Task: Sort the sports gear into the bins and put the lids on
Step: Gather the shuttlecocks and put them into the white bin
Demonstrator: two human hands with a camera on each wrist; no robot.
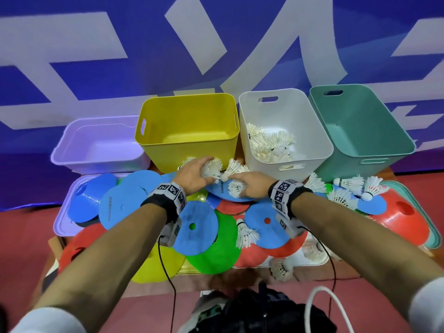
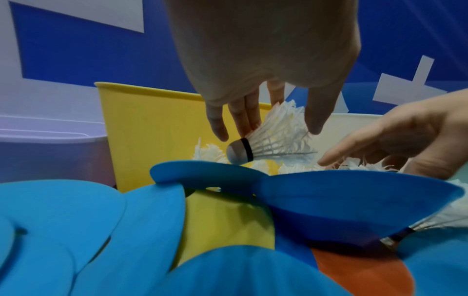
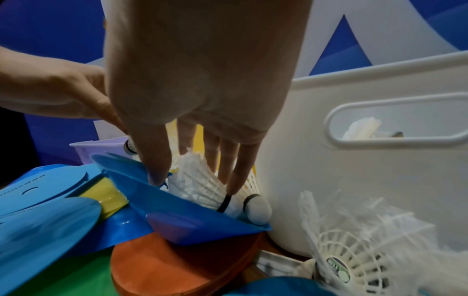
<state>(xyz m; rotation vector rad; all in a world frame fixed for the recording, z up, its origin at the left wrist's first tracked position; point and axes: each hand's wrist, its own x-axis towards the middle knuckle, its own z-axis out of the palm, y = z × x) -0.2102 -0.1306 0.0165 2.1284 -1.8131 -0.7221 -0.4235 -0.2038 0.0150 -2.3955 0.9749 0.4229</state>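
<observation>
My left hand (image 1: 208,174) pinches a white feather shuttlecock (image 2: 271,140) by its skirt, just above the pile in front of the yellow bin (image 1: 187,131). My right hand (image 3: 195,180) reaches down with straight fingers around another shuttlecock (image 3: 202,190), which lies in an upturned blue disc cone (image 3: 197,218). One fingertip touches its black band, and a second shuttlecock (image 3: 255,208) lies beside it. The white bin (image 1: 283,131) holds several shuttlecocks. The purple bin (image 1: 96,145) and green bin (image 1: 360,131) look empty.
Flat blue, red, green and yellow disc cones (image 1: 211,239) cover the near table, with loose shuttlecocks (image 1: 346,188) on top at the right. A purple lid (image 1: 63,217) and a green lid (image 1: 431,227) lie under the pile. A blue banner wall stands behind the bins.
</observation>
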